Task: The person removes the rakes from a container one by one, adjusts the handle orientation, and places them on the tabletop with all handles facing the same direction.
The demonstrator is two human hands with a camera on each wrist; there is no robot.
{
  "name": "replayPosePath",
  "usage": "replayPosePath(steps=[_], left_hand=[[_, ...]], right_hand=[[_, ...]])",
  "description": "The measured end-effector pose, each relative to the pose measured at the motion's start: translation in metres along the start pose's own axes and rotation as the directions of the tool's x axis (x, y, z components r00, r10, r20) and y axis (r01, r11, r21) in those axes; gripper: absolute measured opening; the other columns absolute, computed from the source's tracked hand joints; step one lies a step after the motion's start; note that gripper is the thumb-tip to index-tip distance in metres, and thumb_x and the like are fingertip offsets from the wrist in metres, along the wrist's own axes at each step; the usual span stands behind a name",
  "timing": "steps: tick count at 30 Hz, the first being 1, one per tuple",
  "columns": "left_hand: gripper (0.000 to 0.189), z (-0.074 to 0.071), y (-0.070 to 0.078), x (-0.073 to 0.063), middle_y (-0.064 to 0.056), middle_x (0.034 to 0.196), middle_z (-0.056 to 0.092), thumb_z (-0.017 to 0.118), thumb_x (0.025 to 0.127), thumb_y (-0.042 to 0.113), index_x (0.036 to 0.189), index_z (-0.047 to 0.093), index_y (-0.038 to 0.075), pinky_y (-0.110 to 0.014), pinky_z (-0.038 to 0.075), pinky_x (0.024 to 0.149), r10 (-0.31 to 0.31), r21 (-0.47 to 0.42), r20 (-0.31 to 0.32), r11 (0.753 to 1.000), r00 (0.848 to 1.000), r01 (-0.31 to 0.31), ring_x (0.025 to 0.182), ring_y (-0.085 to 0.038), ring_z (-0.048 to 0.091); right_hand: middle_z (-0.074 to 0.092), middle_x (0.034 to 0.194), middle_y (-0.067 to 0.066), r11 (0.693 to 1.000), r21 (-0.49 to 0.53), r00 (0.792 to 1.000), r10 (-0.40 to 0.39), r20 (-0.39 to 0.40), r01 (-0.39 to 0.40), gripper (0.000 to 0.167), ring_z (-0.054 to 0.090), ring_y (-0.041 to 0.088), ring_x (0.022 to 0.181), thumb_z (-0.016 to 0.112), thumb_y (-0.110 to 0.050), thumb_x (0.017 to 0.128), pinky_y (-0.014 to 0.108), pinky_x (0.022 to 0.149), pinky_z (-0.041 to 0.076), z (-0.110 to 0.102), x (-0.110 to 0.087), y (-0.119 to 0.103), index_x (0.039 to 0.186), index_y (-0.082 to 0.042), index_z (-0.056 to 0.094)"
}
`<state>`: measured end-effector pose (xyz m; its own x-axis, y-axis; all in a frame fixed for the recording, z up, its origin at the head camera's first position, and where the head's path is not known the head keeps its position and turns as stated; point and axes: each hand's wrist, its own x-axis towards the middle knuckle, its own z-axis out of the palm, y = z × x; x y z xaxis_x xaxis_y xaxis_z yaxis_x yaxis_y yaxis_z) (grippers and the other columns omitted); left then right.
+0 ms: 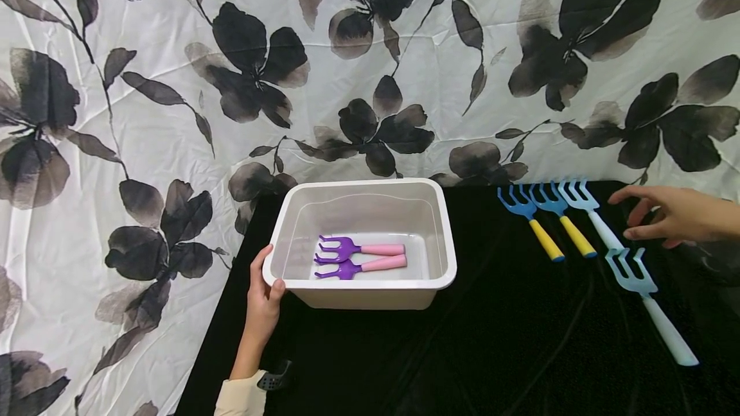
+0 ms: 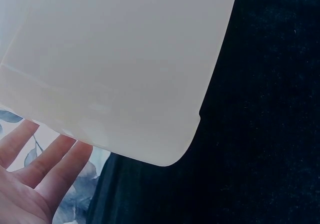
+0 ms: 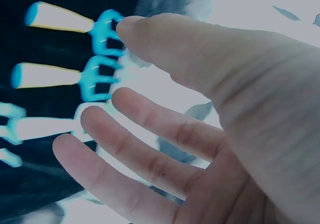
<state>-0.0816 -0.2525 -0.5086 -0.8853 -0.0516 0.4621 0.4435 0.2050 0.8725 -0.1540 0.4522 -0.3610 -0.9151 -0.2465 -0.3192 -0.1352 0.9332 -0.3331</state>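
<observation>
My left hand (image 1: pixel 263 307) grips the left front corner of a whitish plastic tub (image 1: pixel 370 299), its thumb at the rim; the left wrist view shows fingers (image 2: pixel 65 171) reaching the tub's edge. Inside lie two purple hand rakes with pink handles, the upper rake (image 1: pixel 381 250) just behind the lower rake (image 1: pixel 384 263). At the right, my right hand (image 1: pixel 673 214) hovers with loosely bent fingers and holds nothing. Nearest to it is a pale blue hand rake (image 1: pixel 604 230); a second pale blue rake (image 1: pixel 670 329) lies closer to me.
Two blue hand rakes with yellow handles, the left rake (image 1: pixel 545 239) and the right rake (image 1: pixel 577 235), lie left of the pale blue ones. Black cloth (image 1: pixel 491 345) covers the table. A flowered white sheet (image 1: pixel 462 101) hangs behind and along the left side.
</observation>
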Motion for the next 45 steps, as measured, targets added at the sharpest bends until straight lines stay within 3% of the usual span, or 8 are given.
replayPosePath(steps=[4, 10, 20, 28, 31, 37, 45], left_hand=[[0.065, 0.001, 0.0, -0.001, -0.008, 0.151, 0.042, 0.059, 0.1, 0.014, 0.159, 0.032, 0.013, -0.02, 0.05, 0.086, 0.009, 0.004, -0.003, 1.0, 1.0, -0.009, 0.118, -0.028, 0.049], [0.065, 0.001, 0.0, -0.001, -0.007, 0.15, 0.043, 0.059, 0.1, 0.014, 0.159, 0.031, 0.015, -0.022, 0.052, 0.083, -0.009, 0.014, 0.003, 1.0, 1.0, 0.009, 0.114, -0.036, 0.05], [0.066, 0.0, -0.001, -0.003, -0.008, 0.152, 0.042, 0.057, 0.098, 0.008, 0.159, 0.031, 0.016, -0.022, 0.052, 0.083, -0.016, 0.025, -0.003, 1.0, 1.0, 0.016, 0.116, -0.037, 0.05], [0.064, 0.001, -0.002, -0.002, -0.01, 0.149, 0.043, 0.059, 0.1, 0.014, 0.158, 0.032, 0.012, -0.022, 0.052, 0.082, 0.016, 0.01, -0.006, 1.0, 1.0, -0.016, 0.114, -0.03, 0.052], [0.063, 0.002, -0.001, -0.002, -0.011, 0.149, 0.042, 0.059, 0.102, 0.015, 0.158, 0.031, 0.011, -0.022, 0.053, 0.081, 0.027, 0.001, -0.002, 1.0, 1.0, -0.027, 0.113, -0.028, 0.052], [0.064, 0.003, -0.003, -0.002, -0.012, 0.149, 0.042, 0.061, 0.102, 0.021, 0.158, 0.031, 0.01, -0.022, 0.053, 0.081, 0.045, 0.001, 0.003, 0.999, 0.999, -0.045, 0.112, -0.036, 0.051], [0.065, 0.002, -0.004, 0.0, -0.011, 0.147, 0.044, 0.062, 0.101, 0.021, 0.157, 0.032, 0.009, -0.021, 0.052, 0.082, 0.066, 0.005, -0.006, 0.998, 0.998, -0.066, 0.113, -0.031, 0.052]], right_hand=[[0.064, 0.102, 0.021, 0.998, -0.025, 0.997, -0.05, -0.052, 0.049, 0.068, 0.069, 0.028, 0.078, 0.076, -0.017, 0.09, 0.038, 0.056, 0.056, -0.019, 0.006, -0.023, 0.142, 0.003, 0.037], [0.064, 0.109, 0.022, 0.995, -0.011, 0.995, -0.095, -0.011, 0.095, 0.069, 0.07, 0.027, 0.082, 0.075, -0.016, 0.093, 0.037, 0.059, 0.057, -0.043, 0.015, -0.054, 0.147, 0.001, 0.035], [0.066, 0.117, 0.018, 0.979, -0.003, 0.979, -0.206, -0.008, 0.206, 0.069, 0.073, 0.03, 0.092, 0.078, -0.016, 0.091, 0.038, 0.062, 0.058, -0.065, 0.033, -0.1, 0.148, -0.006, 0.039], [0.066, 0.119, 0.018, 0.959, -0.058, 0.96, -0.279, -0.033, 0.277, 0.066, 0.073, 0.026, 0.09, 0.08, -0.017, 0.09, 0.038, 0.066, 0.058, -0.073, 0.053, -0.135, 0.146, -0.01, 0.045], [0.065, 0.12, 0.019, 0.951, -0.053, 0.951, -0.307, -0.022, 0.306, 0.068, 0.073, 0.026, 0.09, 0.08, -0.017, 0.09, 0.039, 0.069, 0.058, -0.076, 0.059, -0.149, 0.147, -0.009, 0.044], [0.065, 0.122, 0.019, 0.93, -0.041, 0.931, -0.364, 0.01, 0.365, 0.07, 0.073, 0.026, 0.092, 0.08, -0.017, 0.09, 0.042, 0.073, 0.058, -0.08, 0.072, -0.178, 0.148, -0.01, 0.043], [0.063, 0.127, 0.022, 0.91, -0.049, 0.911, -0.41, 0.043, 0.411, 0.07, 0.073, 0.026, 0.096, 0.08, -0.018, 0.09, 0.043, 0.076, 0.059, -0.079, 0.087, -0.212, 0.149, -0.011, 0.043]])
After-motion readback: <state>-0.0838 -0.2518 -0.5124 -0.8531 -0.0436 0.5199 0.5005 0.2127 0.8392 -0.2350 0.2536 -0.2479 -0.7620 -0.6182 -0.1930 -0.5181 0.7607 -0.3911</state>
